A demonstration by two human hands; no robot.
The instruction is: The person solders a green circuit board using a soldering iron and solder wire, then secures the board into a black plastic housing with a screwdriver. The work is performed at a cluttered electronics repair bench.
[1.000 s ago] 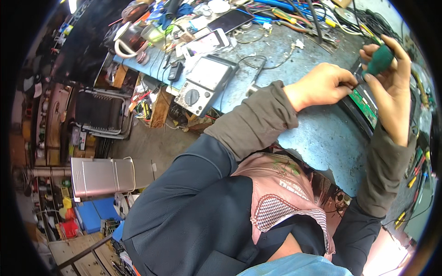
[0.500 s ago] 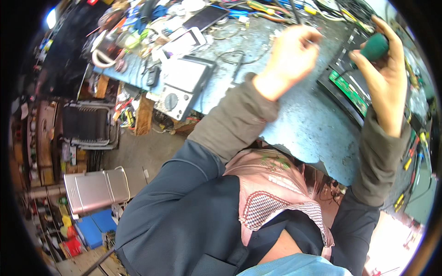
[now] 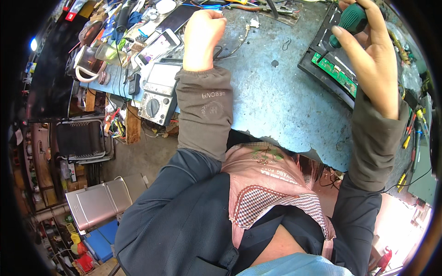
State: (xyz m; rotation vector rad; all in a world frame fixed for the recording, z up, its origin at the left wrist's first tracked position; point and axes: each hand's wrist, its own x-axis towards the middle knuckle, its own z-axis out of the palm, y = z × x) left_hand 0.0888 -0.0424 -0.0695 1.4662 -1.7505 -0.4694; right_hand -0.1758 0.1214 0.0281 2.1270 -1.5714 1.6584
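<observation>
My right hand (image 3: pixel 375 62) grips a screwdriver (image 3: pixel 353 22) by its thick dark green handle, over a flat black device (image 3: pixel 317 40) at the right of the bench. Its shaft slants down toward a green circuit board (image 3: pixel 335 73) set along the device's near edge; whether the tip touches cannot be made out. Farther left, my left hand (image 3: pixel 202 39) is closed above the bench with fingers curled away from view, so anything in them is hidden. Beside that forearm lies an analog multimeter (image 3: pixel 156 106) with a round dial.
A white smartphone (image 3: pixel 159 47) and a clear jug (image 3: pixel 87 60) stand among clutter at the left. Pliers (image 3: pixel 276 10) and cables lie along the far side of the blue bench (image 3: pixel 276 101). Several screwdrivers (image 3: pixel 409 131) hang or lie at the right edge.
My left hand has moved left, away from the black device toward the multimeter and phone. The screwdriver stays in my right hand, its shaft now showing over the circuit board. The view has shifted.
</observation>
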